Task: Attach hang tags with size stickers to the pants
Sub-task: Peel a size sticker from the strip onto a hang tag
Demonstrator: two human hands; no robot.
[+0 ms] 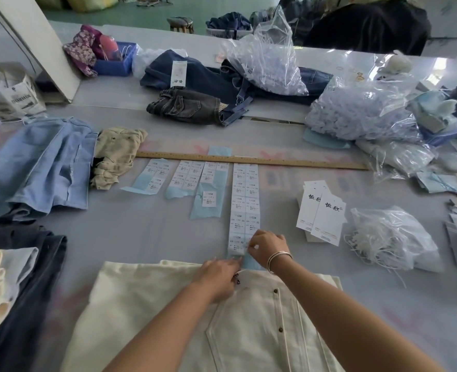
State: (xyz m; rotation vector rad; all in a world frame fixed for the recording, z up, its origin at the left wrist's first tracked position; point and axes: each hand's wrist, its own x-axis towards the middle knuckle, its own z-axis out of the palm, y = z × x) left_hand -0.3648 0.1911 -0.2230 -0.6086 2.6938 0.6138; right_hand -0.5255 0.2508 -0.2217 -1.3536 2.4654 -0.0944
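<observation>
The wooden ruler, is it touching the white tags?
Apart. In the head view, bare grey table shows between the wooden ruler and the stack of white tags.

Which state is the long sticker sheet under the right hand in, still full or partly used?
Partly used. The long sticker sheet has stickers along most of its length, but bare blue backing shows at its near end, where the right hand pinches a sticker.

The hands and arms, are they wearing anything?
Both arms are bare, with no sleeves showing and no gloves on the left hand or right hand. The right wrist wears thin silver bangles. The left wrist shows nothing.
</observation>
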